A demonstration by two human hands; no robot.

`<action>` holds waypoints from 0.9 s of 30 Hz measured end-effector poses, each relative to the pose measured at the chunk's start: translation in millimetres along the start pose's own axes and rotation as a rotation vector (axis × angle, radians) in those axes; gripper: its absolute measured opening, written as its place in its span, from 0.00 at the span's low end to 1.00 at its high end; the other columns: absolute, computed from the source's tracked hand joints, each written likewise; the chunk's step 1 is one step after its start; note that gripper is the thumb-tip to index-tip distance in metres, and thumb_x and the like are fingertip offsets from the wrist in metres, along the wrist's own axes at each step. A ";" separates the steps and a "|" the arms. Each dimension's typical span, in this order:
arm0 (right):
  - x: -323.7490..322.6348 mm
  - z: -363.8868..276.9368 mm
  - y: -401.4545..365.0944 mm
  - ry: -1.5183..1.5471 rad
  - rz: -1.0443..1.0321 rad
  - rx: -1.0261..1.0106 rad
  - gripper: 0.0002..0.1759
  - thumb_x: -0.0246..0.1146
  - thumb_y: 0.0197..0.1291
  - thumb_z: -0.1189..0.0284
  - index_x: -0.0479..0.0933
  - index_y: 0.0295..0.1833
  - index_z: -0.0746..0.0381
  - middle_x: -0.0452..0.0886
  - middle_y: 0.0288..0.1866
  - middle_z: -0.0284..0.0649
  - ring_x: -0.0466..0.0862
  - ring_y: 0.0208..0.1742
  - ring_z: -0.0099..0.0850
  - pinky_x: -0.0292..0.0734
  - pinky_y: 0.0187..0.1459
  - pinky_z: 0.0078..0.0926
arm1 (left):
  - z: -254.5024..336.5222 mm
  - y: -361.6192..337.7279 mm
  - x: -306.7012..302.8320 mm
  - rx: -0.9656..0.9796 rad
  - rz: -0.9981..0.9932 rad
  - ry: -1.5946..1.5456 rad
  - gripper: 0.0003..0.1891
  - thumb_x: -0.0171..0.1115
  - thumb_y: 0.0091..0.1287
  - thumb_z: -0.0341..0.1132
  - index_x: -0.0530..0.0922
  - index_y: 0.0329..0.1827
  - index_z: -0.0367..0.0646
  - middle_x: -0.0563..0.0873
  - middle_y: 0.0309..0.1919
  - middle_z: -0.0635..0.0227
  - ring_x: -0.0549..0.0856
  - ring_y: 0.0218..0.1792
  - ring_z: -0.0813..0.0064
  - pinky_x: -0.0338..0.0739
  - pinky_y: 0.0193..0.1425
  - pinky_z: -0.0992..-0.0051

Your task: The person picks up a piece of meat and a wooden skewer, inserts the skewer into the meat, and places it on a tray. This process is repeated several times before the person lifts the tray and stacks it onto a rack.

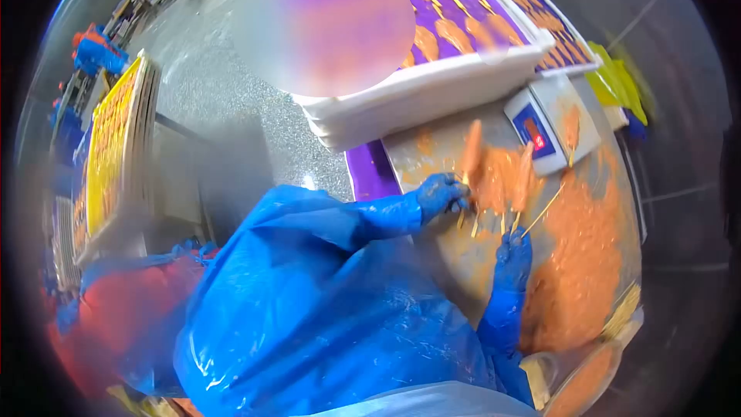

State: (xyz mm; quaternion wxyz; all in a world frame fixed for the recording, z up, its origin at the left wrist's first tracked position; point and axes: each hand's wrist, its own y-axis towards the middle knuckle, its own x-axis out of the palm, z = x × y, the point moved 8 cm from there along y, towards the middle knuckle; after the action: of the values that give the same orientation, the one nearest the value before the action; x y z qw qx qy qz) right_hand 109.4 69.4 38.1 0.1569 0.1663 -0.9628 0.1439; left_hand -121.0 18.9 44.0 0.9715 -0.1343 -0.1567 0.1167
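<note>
My left hand (444, 194), in a blue glove, is closed on the stick of a meat skewer (472, 153) with orange-coated meat at its upper end. Lower right, my gloved right hand (512, 256) has its fingers together at the end of a thin bare wooden stick (545, 210), which slants up to the right. Just above that hand, more meat skewers (523, 179) lie on the metal table (432, 235) with their sticks towards me. Another meat skewer (571, 125) rests on the digital scale (532, 125).
A mass of orange minced or marinated meat (575, 262) covers the table's right side. Stacked white trays (424, 100) stand at the back, purple-lined, holding rows of skewers. Loose sticks (622, 310) lie at the right edge. A yellow tray stack (116, 154) and a person in red (131, 309) are at left.
</note>
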 end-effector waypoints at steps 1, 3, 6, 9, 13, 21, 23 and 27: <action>17.5 -14.4 22.6 -0.017 -0.027 -0.002 0.13 0.60 0.69 0.66 0.75 0.52 0.61 0.73 0.30 0.30 0.65 0.22 0.14 0.58 0.20 0.12 | 29.1 -14.1 2.3 -0.010 -0.068 -0.036 0.13 0.58 0.70 0.44 0.82 0.40 0.42 0.84 0.28 0.71 0.78 0.25 0.82 0.73 0.30 0.80; 64.4 -55.3 66.6 -0.112 -0.118 -0.062 0.13 0.60 0.69 0.64 0.75 0.52 0.60 0.71 0.28 0.29 0.64 0.21 0.14 0.57 0.20 0.11 | 101.5 -35.9 -16.8 0.016 -0.107 -0.040 0.11 0.59 0.69 0.40 0.81 0.41 0.40 0.85 0.28 0.69 0.80 0.25 0.82 0.74 0.30 0.80; 151.8 -111.0 126.5 -0.209 -0.145 -0.109 0.12 0.57 0.71 0.65 0.74 0.53 0.59 0.69 0.27 0.25 0.63 0.21 0.12 0.56 0.20 0.10 | 211.2 -43.9 -72.1 0.126 -0.169 0.175 0.11 0.60 0.69 0.38 0.82 0.41 0.39 0.85 0.29 0.68 0.81 0.26 0.83 0.76 0.30 0.80; 272.6 -140.7 175.0 -0.250 -0.259 -0.081 0.12 0.56 0.71 0.65 0.75 0.55 0.59 0.68 0.26 0.23 0.62 0.20 0.11 0.55 0.19 0.10 | 287.3 -4.9 -171.7 0.275 -0.029 0.289 0.13 0.61 0.68 0.39 0.82 0.42 0.36 0.85 0.29 0.66 0.81 0.26 0.81 0.76 0.31 0.79; 385.5 -94.8 267.7 -0.397 -0.303 0.054 0.12 0.57 0.69 0.66 0.75 0.53 0.59 0.70 0.26 0.24 0.61 0.19 0.13 0.53 0.19 0.11 | 298.3 85.1 -309.3 0.194 0.096 0.148 0.11 0.61 0.68 0.39 0.81 0.42 0.40 0.83 0.30 0.71 0.79 0.27 0.83 0.71 0.30 0.81; 535.3 -53.5 424.7 -0.675 -0.199 0.012 0.14 0.55 0.68 0.67 0.76 0.53 0.62 0.74 0.29 0.30 0.62 0.19 0.16 0.56 0.19 0.16 | 349.7 252.7 -439.1 0.290 0.255 0.101 0.12 0.59 0.70 0.40 0.81 0.42 0.39 0.84 0.28 0.69 0.78 0.23 0.82 0.71 0.26 0.80; 564.8 -62.0 472.3 -0.476 -0.336 -0.169 0.16 0.53 0.69 0.66 0.76 0.56 0.61 0.74 0.31 0.29 0.62 0.20 0.16 0.58 0.20 0.16 | 375.8 266.0 -441.9 0.228 0.261 -0.018 0.13 0.59 0.70 0.42 0.81 0.42 0.40 0.85 0.29 0.68 0.78 0.23 0.82 0.70 0.26 0.80; 558.1 -80.9 456.6 -0.547 -0.142 -0.088 0.17 0.51 0.70 0.65 0.76 0.59 0.58 0.75 0.33 0.29 0.62 0.21 0.15 0.59 0.21 0.15 | 352.1 309.1 -471.1 0.128 0.192 0.018 0.14 0.58 0.71 0.45 0.81 0.43 0.43 0.87 0.33 0.67 0.79 0.23 0.83 0.71 0.25 0.80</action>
State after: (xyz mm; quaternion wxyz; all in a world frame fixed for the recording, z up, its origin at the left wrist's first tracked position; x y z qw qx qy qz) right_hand -536.5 355.0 204.3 -0.0917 0.2590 -0.9607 0.0404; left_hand -731.4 260.7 145.5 0.9638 -0.0876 -0.1267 0.2177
